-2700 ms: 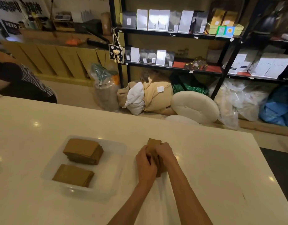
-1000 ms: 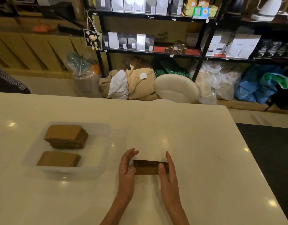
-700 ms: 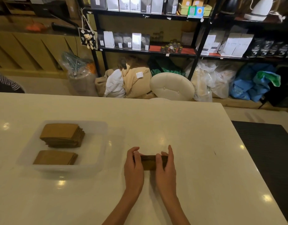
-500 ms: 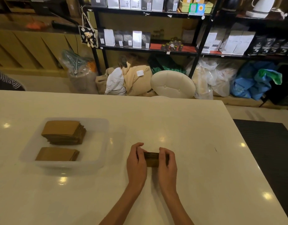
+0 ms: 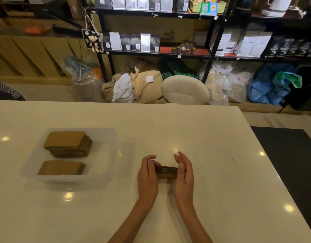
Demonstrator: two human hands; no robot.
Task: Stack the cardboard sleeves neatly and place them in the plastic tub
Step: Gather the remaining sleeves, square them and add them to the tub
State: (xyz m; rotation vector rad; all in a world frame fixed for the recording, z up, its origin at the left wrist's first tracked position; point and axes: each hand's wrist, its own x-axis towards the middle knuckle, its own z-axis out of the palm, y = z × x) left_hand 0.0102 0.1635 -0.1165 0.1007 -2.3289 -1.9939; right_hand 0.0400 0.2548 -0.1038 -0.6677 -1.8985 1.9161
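Observation:
A small stack of brown cardboard sleeves (image 5: 166, 172) stands on edge on the white table, near the front middle. My left hand (image 5: 147, 174) grips its left end, fingers curled over the top. My right hand (image 5: 184, 174) presses against its right end, with the fingers nearly straight and raised above the stack. To the left stands the clear plastic tub (image 5: 105, 137). It holds a taller sleeve stack (image 5: 68, 143) at the back and a lower sleeve stack (image 5: 62, 167) at the front; its right half is bare.
The white table (image 5: 212, 137) ends at the right over a dark floor mat (image 5: 291, 155). Beyond the far edge are a cream stool (image 5: 185, 90), bags on the floor and black shelves (image 5: 156, 53) of packets. A person's striped sleeve (image 5: 4, 90) shows at far left.
The stack went from upright in both fists to lying low on its edge. In the last half second my right fingers uncurled and lifted off its top; the left hand kept its grip.

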